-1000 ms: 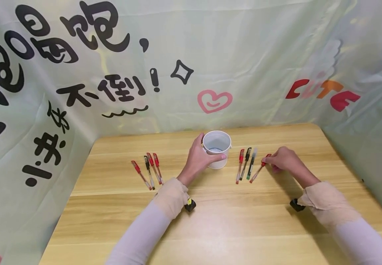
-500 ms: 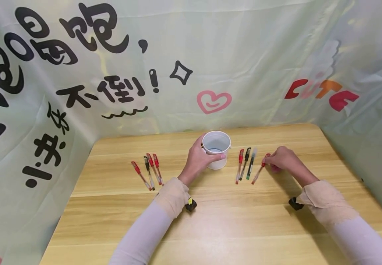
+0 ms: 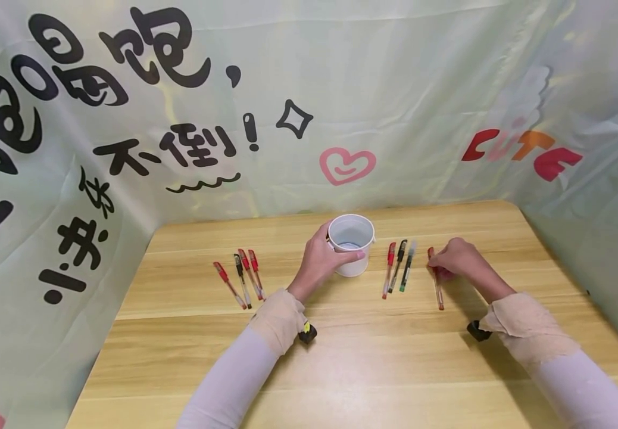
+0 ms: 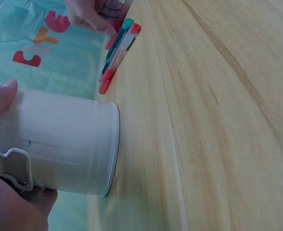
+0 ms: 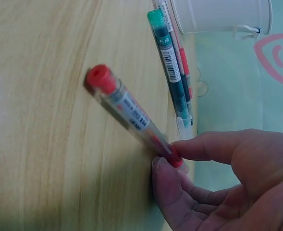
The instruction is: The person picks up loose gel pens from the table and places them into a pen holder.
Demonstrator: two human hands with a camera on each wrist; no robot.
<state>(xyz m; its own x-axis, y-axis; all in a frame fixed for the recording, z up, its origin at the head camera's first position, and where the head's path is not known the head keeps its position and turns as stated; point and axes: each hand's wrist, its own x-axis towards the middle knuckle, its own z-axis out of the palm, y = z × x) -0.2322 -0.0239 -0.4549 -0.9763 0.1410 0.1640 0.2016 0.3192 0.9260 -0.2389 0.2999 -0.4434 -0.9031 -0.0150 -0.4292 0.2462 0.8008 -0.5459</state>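
My left hand (image 3: 326, 256) grips a small white bucket (image 3: 353, 262) that stands upright near the table's back edge. Its thumb lies across the front wall, and a wire handle loop shows on the bucket's side in the left wrist view. Between thumb and fingers my right hand (image 3: 456, 258) pinches a red gel pen (image 5: 136, 115) by its capped end. The pen's barrel points toward the front of the table. Left of this pen lie a red pen (image 3: 389, 262), a black pen (image 3: 398, 265) and a green pen (image 3: 408, 268), side by side.
On the left of the wooden table (image 3: 341, 369) lies another group, several red pens (image 3: 224, 275) with a black-capped pen (image 3: 241, 277) among them. A printed cloth backdrop (image 3: 416, 107) rises behind the table and along both sides.
The red pen in my right hand has swung, its free end moving right and toward the front, away from the three pens beside it. My left hand stays on the bucket.
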